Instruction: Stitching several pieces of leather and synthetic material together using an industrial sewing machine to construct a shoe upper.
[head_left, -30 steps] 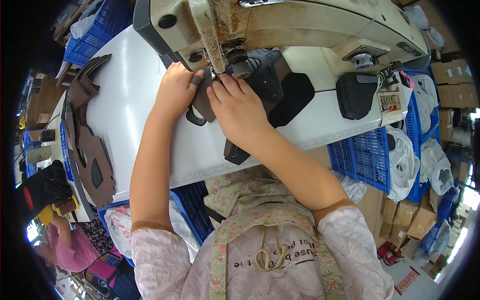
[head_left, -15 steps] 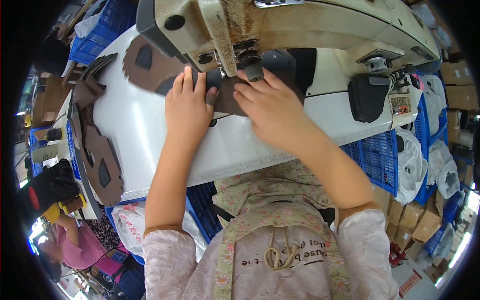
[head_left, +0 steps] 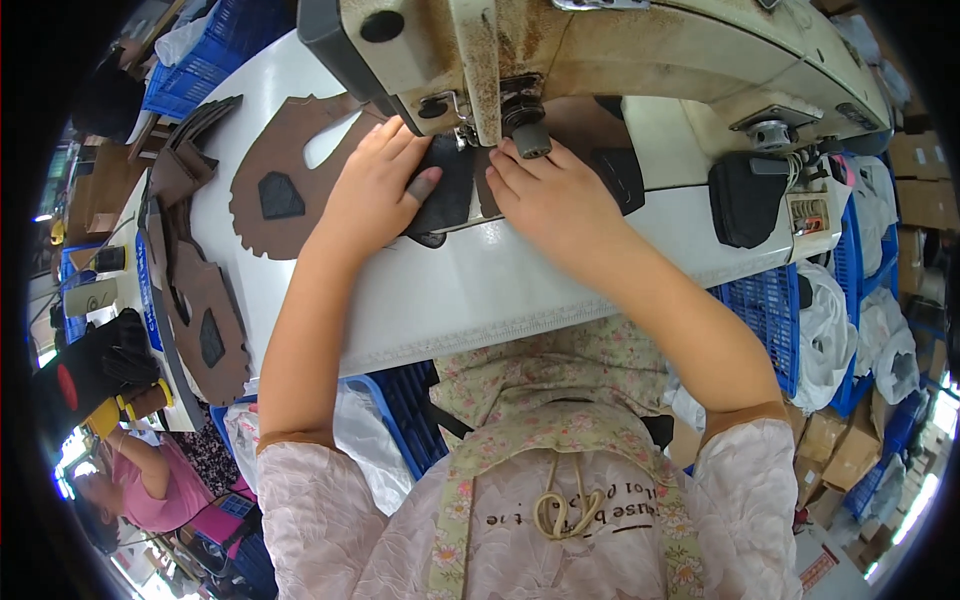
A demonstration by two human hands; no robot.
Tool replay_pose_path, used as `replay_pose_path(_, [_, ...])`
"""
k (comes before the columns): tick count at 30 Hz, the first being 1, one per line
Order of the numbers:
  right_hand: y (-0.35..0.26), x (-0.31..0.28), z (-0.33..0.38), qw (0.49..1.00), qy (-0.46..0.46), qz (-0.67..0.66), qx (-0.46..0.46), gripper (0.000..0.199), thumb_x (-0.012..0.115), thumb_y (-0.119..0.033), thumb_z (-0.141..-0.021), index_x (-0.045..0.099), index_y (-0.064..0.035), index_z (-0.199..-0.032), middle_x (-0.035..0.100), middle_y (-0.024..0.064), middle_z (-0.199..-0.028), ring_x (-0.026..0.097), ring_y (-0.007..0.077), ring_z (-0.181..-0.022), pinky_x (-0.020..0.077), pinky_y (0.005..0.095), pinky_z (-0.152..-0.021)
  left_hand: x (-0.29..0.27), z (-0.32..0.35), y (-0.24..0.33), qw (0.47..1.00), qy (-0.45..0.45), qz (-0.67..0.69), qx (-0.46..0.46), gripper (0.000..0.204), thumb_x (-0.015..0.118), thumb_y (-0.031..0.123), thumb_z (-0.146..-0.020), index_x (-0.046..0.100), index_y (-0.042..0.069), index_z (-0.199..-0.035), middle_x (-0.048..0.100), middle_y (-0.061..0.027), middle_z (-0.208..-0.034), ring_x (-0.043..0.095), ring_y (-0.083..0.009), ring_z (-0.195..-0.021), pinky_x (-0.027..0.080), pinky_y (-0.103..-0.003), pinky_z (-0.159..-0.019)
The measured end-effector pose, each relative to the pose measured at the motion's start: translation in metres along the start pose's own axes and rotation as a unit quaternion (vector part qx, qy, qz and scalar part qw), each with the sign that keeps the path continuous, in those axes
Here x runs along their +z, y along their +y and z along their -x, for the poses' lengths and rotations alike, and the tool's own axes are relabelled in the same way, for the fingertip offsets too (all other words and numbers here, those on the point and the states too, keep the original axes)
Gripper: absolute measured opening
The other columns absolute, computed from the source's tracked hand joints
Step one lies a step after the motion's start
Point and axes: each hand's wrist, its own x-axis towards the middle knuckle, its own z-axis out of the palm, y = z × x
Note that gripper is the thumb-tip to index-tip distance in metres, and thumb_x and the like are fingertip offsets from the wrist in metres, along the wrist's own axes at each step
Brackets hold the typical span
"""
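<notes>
Our left hand (head_left: pixel 375 190) and right hand (head_left: pixel 545 195), now spread flat and a little apart, have slid the dark leather piece (head_left: pixel 450 190) further under the sewing machine's (head_left: pixel 600 50) needle, suggesting stitching is progressing across the white table (head_left: pixel 450 290).

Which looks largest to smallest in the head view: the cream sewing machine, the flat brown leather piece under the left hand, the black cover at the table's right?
1. Cream sewing machine
2. Brown leather piece
3. Black cover
</notes>
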Motion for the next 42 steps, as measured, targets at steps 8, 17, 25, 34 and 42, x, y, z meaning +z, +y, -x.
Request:
replay_pose_path(8, [-0.009, 0.014, 0.011, 0.993, 0.024, -0.085, 0.082, 0.029, 0.057, -0.012, -0.081, 0.068, 0.0000, -0.105, 0.068, 0.0122, -0.111, 0.059, 0.0233, -0.113, 0.0373, 0.0439, -0.109, 0.011, 0.005, -0.013, 1.000, -0.003, -0.023, 0.012, 0.041, 0.056, 0.022, -0.095, 0.052, 0.003, -0.131, 0.049, -0.0128, -0.141, 0.040, -0.0291, -0.136, 0.031, -0.044, -0.113])
replay_pose_path(17, [-0.016, 0.020, 0.013, 0.986, 0.047, -0.126, 0.100, 0.028, 0.056, -0.011, -0.083, 0.068, -0.0024, -0.107, 0.067, 0.0124, -0.117, 0.058, 0.0239, -0.118, 0.0364, 0.0449, -0.110, 0.011, 0.003, -0.024, 0.997, 0.004, -0.081, 0.021, 0.040, 0.056, 0.023, -0.095, 0.053, 0.012, -0.133, 0.049, -0.0073, -0.142, 0.041, -0.0257, -0.135, 0.030, -0.045, -0.114])
replay_pose_path(25, [-0.016, 0.021, 0.014, 0.987, 0.050, -0.118, 0.100, 0.028, 0.055, -0.011, -0.083, 0.068, -0.0020, -0.107, 0.066, 0.0129, -0.118, 0.057, 0.0241, -0.120, 0.0355, 0.0448, -0.111, 0.010, 0.002, -0.024, 0.997, 0.021, -0.062, 0.034, 0.037, 0.056, 0.020, -0.095, 0.053, 0.012, -0.131, 0.050, -0.0042, -0.139, 0.042, -0.0249, -0.133, 0.031, -0.045, -0.113])
replay_pose_path(34, [-0.016, 0.019, 0.011, 0.986, 0.043, -0.115, 0.112, 0.031, 0.054, -0.011, -0.083, 0.067, -0.0016, -0.109, 0.066, 0.0135, -0.119, 0.056, 0.0245, -0.120, 0.0339, 0.0443, -0.112, 0.010, -0.002, -0.022, 0.997, 0.026, -0.065, 0.027, 0.032, 0.055, 0.022, -0.095, 0.056, 0.010, -0.123, 0.055, -0.0042, -0.131, 0.046, -0.0255, -0.127, 0.033, -0.046, -0.111])
replay_pose_path(42, [-0.013, 0.019, 0.005, 0.986, 0.037, -0.106, 0.122, 0.031, 0.052, -0.010, -0.084, 0.066, -0.0014, -0.111, 0.064, 0.0132, -0.121, 0.056, 0.0255, -0.119, 0.0331, 0.0415, -0.113, 0.011, -0.005, -0.017, 0.997, 0.023, -0.072, -0.012, 0.027, 0.056, 0.022, -0.094, 0.059, 0.008, -0.117, 0.058, -0.0049, -0.124, 0.049, -0.0260, -0.124, 0.034, -0.047, -0.110])
